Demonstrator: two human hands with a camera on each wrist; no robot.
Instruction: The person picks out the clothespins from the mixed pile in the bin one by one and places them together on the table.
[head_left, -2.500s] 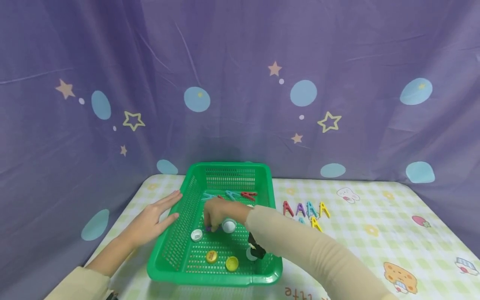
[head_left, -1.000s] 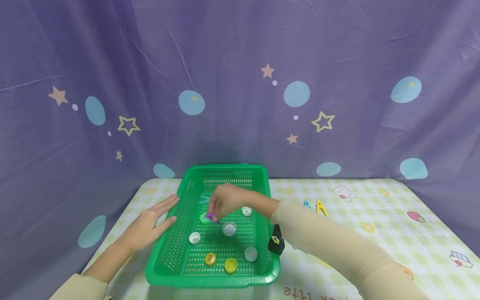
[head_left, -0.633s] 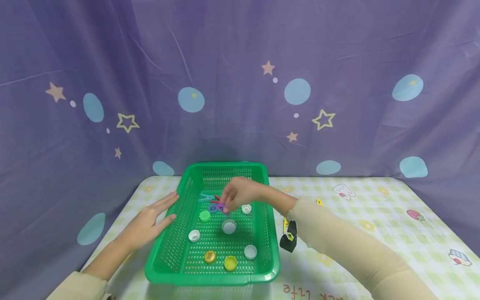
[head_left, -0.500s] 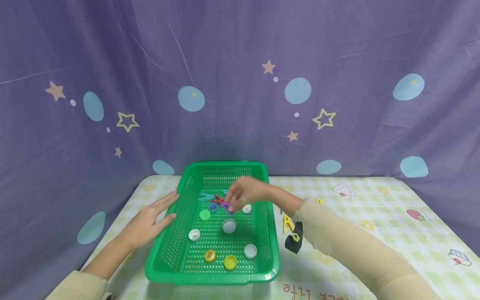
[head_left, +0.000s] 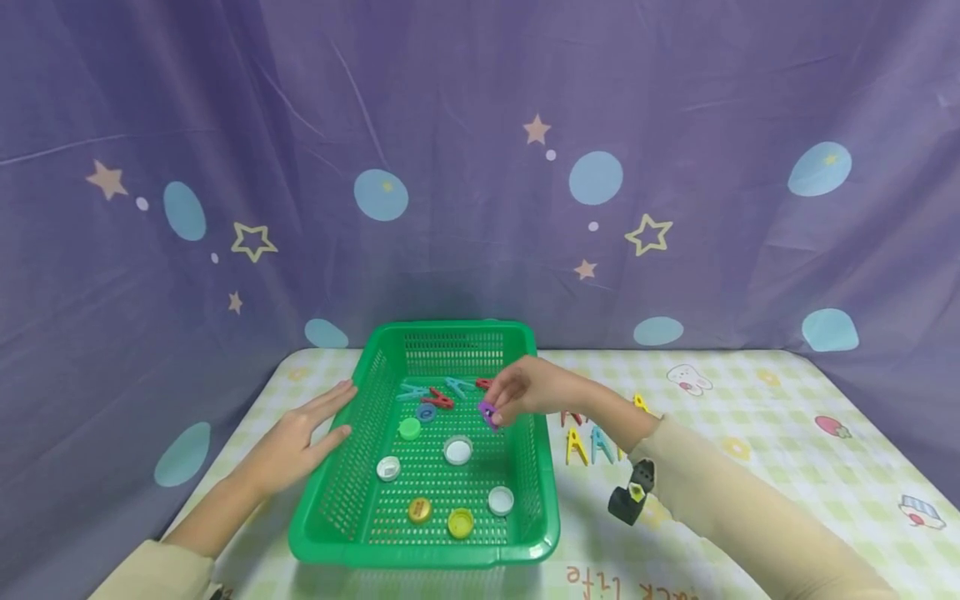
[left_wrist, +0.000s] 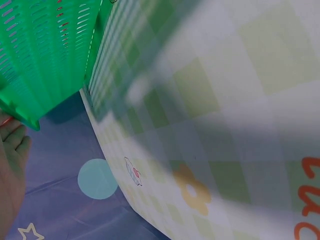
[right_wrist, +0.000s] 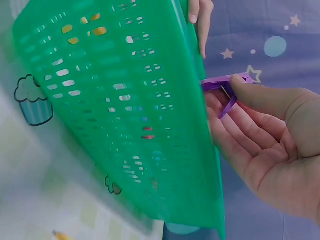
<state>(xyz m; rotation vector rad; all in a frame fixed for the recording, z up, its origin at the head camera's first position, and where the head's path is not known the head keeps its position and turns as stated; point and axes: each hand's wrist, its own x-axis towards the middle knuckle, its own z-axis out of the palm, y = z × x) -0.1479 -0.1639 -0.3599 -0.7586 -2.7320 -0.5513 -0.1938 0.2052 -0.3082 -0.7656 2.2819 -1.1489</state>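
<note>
My right hand (head_left: pixel 534 388) pinches a purple clothespin (head_left: pixel 490 414) between thumb and fingers, over the right side of the green basket (head_left: pixel 423 557). In the right wrist view the purple clothespin (right_wrist: pixel 227 90) shows at the basket's rim, its legs spread. My left hand (head_left: pixel 309 433) rests with straight fingers on the basket's left rim. Inside the basket lie blue clothespins (head_left: pixel 457 386), red clothespins (head_left: pixel 438 398) and several bottle caps, among them a green cap (head_left: pixel 409 429), a gold cap (head_left: pixel 420 510) and a yellow cap (head_left: pixel 461 523).
Right of the basket, yellow clothespins (head_left: pixel 576 447), a blue clothespin (head_left: pixel 601 445) and red ones lie on the checked tablecloth (head_left: pixel 750 500), partly behind my right forearm. A purple curtain (head_left: pixel 480 167) stands behind the table.
My right hand has lifted the purple clothespin from the basket's floor and carried it right, towards the right rim. The left hand keeps its place on the left rim.
</note>
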